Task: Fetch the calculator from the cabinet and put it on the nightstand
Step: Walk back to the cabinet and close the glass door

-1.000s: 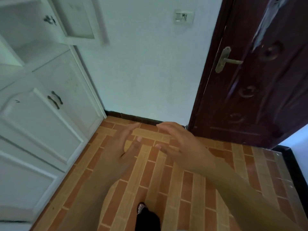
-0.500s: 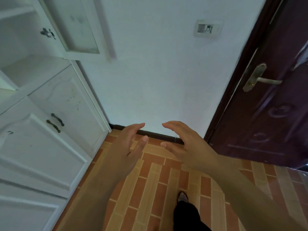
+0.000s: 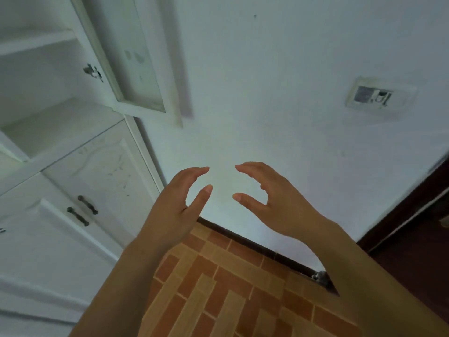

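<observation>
A white cabinet (image 3: 80,166) fills the left side, its upper glass door (image 3: 136,69) swung open toward the wall. The open shelves I can see inside hold nothing visible; no calculator or nightstand is in view. My left hand (image 3: 177,205) and my right hand (image 3: 272,198) are raised side by side in front of the white wall, to the right of the cabinet. Both are empty, fingers curved and apart, palms facing each other.
The lower cabinet doors with dark handles (image 3: 82,210) are closed. A wall switch plate (image 3: 374,96) sits on the white wall at right. A dark brown door (image 3: 413,239) stands at the right edge. Brick-pattern floor tiles (image 3: 218,288) lie below.
The view has tilted up and turned left, toward the cabinet and wall. Both hands have risen and stayed empty; the brown door has slid to the right edge and my foot is out of view.
</observation>
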The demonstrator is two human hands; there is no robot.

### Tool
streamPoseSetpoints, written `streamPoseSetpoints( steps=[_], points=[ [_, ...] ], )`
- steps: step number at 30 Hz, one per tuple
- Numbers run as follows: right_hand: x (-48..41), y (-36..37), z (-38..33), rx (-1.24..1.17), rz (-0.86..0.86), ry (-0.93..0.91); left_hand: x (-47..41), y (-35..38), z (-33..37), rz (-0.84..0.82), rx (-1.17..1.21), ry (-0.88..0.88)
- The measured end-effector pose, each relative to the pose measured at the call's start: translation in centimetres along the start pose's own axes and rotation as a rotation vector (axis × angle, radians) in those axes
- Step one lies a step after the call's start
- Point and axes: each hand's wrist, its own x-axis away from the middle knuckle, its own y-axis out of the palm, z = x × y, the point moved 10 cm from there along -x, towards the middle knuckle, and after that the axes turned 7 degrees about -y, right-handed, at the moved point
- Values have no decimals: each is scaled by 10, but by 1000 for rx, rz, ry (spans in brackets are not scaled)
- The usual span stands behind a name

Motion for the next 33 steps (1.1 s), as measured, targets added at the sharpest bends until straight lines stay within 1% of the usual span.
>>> streamPoseSetpoints(
  steps=[4, 8, 12, 16, 18, 23, 31, 33],
  points=[
    [-69, 0, 12, -48, -18, -55, -55, -27, -13, 60, -28, -16],
    [-143, -5, 20, -102, 32, -69, -113, -66, -26, 124, -71, -1],
    [-211, -12, 11, -95, 97, -115, -172, -102, -34, 161, -92, 54],
    [-270, -15, 0, -85, 147, -164, -222, -135, -33, 188, -122, 150],
    [-296, -16, -5, -84, 172, -184, -243, -152, -32, 218, -135, 176],
    [-353, -28, -9, -221, 205, -180, -289, -191, -24, 283, -164, 222],
    [-432, -84, -19, -275, 287, -283, -351, -241, 2, 404, -142, 258],
    [-452, -98, -24, -304, 289, -306, -365, -250, 12, 444, -167, 279]
  ],
)
